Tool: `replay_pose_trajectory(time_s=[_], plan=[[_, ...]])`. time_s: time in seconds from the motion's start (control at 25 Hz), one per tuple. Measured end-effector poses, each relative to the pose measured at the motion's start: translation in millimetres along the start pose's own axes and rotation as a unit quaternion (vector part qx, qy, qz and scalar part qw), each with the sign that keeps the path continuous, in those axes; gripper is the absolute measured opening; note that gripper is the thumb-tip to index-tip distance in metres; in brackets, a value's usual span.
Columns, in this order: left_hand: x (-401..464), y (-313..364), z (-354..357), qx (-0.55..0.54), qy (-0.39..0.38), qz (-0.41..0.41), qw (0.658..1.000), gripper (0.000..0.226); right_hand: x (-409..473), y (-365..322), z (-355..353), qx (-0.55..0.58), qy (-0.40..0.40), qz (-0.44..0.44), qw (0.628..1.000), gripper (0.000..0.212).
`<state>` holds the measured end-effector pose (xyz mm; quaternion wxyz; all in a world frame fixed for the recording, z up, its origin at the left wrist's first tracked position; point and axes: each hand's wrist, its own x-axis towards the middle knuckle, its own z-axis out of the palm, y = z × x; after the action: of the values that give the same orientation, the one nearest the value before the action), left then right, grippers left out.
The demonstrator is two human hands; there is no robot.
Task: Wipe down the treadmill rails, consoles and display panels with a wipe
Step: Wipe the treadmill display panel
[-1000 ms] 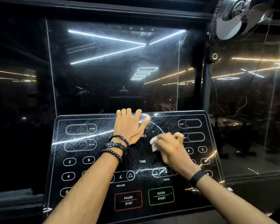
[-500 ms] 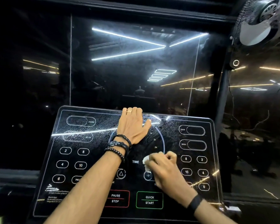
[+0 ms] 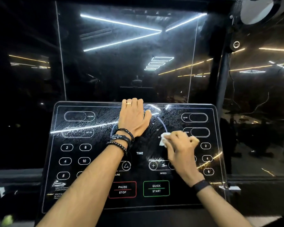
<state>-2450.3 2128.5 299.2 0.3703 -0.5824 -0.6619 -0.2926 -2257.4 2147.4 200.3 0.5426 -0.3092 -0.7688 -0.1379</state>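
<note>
A glossy black treadmill console panel (image 3: 72, 190) tilts toward me, printed with numbered buttons, TIME, SPEED, PAUSE STOP and QUICK START. My left hand (image 3: 134, 119) lies flat on the upper middle of the panel, its fingertips hooked over the top edge. My right hand (image 3: 181, 147) grips a small crumpled white wipe (image 3: 163, 140) and presses it on the panel's right-centre, beside the speed arc. Wet streaks show across the panel's upper half.
Behind the console stands a large dark glass pane (image 3: 126, 63) reflecting ceiling light strips. A wall fan (image 3: 256, 9) hangs at the top right above a black post (image 3: 221, 89). Dark ledges run left and right of the console.
My right hand has swept the wipe up and to the right, from beside TIME to beside the speed arc. My left hand has slid up to the panel's top edge.
</note>
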Motion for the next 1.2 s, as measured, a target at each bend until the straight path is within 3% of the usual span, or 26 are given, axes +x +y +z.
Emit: replay_pose_trajectory(time_s=[0.08,0.16,0.2,0.36,0.48,0.52,0.64,0.68,0.8,0.84,0.96,1.0,1.12,1.16,1.2], plan=[[-1.5,-1.0,-2.1,0.014,-0.006,0.016,1.000,0.053,-10.4,-12.1,-0.1,0.002,-0.036,-0.017,0.999,0.033],[-3.8,-1.8,-0.2,0.031,0.002,0.029,0.999,0.053,-38.2,-15.7,4.6,-0.011,-0.073,-0.154,0.985,0.036],[-6.0,-0.5,1.4,0.029,-0.001,0.032,0.999,0.053,-40.8,-8.8,0.0,-0.016,-0.077,-0.171,0.982,0.034],[0.3,-0.4,1.8,0.021,0.007,0.024,0.999,0.054,-12.5,9.9,-6.9,-0.018,-0.004,-0.001,1.000,0.027],[-1.7,3.3,1.4,0.017,0.006,0.018,1.000,0.053,-39.2,-0.3,-2.2,-0.006,-0.070,-0.160,0.985,0.029],[-1.8,4.6,1.4,0.019,0.003,0.016,1.000,0.053,-34.8,4.9,-6.8,-0.005,-0.076,-0.177,0.981,0.025],[-1.0,8.2,-0.7,0.021,-0.012,0.012,1.000,0.058,-2.8,27.0,-13.8,0.009,0.001,-0.046,0.999,0.019],[-1.0,10.3,-1.0,0.019,-0.003,0.016,1.000,0.058,-2.5,26.0,-12.5,0.012,-0.008,-0.036,0.999,0.023],[5.3,17.4,-2.0,0.005,-0.005,0.017,1.000,0.053,-23.8,20.0,-10.6,0.004,-0.113,-0.213,0.971,0.028],[6.8,19.4,-2.7,0.004,-0.015,0.012,1.000,0.052,-19.6,29.3,-14.4,0.009,-0.121,-0.226,0.967,0.026],[9.3,21.2,-4.1,0.014,-0.027,0.004,1.000,0.047,2.2,49.5,-23.7,0.046,-0.028,-0.066,0.996,0.023],[9.2,20.6,-3.8,0.020,-0.028,0.006,0.999,0.046,-0.8,46.2,-22.7,0.049,-0.030,-0.056,0.997,0.025],[8.0,20.6,-2.8,0.035,-0.035,0.006,0.999,0.050,-29.6,29.3,-14.8,0.037,-0.115,-0.231,0.965,0.026],[7.9,21.1,-2.3,0.038,-0.036,0.006,0.999,0.053,-24.0,34.1,-16.2,0.041,-0.119,-0.240,0.963,0.023],[8.6,21.7,-2.4,0.040,-0.036,0.007,0.999,0.056,-11.4,42.4,-16.4,0.049,-0.090,-0.195,0.975,0.021]])
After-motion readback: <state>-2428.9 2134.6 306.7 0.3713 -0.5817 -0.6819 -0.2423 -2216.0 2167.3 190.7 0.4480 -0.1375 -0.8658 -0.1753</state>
